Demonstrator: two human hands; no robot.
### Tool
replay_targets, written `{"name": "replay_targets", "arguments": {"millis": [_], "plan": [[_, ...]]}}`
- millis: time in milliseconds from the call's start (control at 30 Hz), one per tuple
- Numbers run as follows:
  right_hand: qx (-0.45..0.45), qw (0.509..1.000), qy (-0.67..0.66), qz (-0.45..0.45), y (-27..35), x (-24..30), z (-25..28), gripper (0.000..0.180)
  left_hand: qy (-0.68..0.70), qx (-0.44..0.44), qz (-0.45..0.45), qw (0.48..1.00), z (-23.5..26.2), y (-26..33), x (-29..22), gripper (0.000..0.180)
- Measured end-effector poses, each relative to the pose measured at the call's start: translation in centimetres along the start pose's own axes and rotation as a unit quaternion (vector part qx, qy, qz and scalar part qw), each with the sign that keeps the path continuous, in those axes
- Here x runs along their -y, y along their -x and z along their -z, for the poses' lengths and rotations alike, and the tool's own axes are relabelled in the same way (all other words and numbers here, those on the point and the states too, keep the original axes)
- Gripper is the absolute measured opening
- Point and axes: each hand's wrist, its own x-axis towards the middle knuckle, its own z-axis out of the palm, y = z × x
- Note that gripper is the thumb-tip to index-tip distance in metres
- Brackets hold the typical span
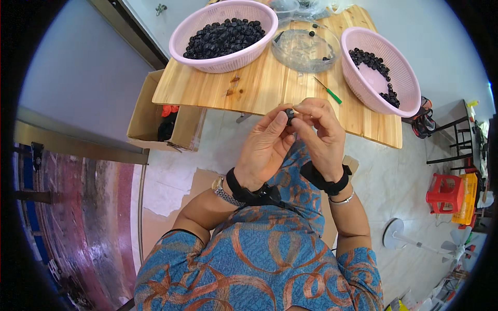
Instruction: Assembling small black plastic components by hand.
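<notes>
The left hand [264, 151] pinched a small black part [290, 117] between thumb and fingers. The right hand [325, 136] had its thumb and forefinger drawn in at the part's right side — whether they gripped it or only touched it, I could not tell. The part was up in the hands, in front of the person's body near the table's [207, 95] close edge. Black bands circled both wrists, with a watch [218, 184] on the left and a bracelet [343, 200] on the right.

On the table, the left basin [220, 65] was heaped with black pieces; the right basin [359, 89] held fewer, its pink bottom showing. A clear tub [298, 63] with a few black pieces stood between them. A green-handled screwdriver [333, 96] lay just beside the right basin — its shaft toward the tub.
</notes>
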Motion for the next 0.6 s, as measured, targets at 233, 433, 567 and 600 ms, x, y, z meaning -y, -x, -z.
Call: {"name": "replay_targets", "arguments": {"millis": [233,433,567,600], "plan": [[-0.049,0.997,0.033,0.055,0.8,-0.8,-0.8,0.026,-0.02,0.007,0.011,1.0,0.3,0.1,-0.1,0.034],[-0.038,0.997,0.042,0.061,1.1,-0.2,-0.6,0.028,-0.074,0.025,0.011,0.997,-0.1,0.7,-0.5,0.036],[-0.035,0.999,-0.007,0.039,1.3,-0.1,-0.4,0.027,-0.113,0.022,0.001,0.993,0.4,0.7,-0.4,0.029],[-0.034,0.998,-0.046,0.018,1.3,-0.2,-0.4,0.026,-0.113,0.022,0.002,0.993,0.5,0.7,-0.4,0.029]]}}
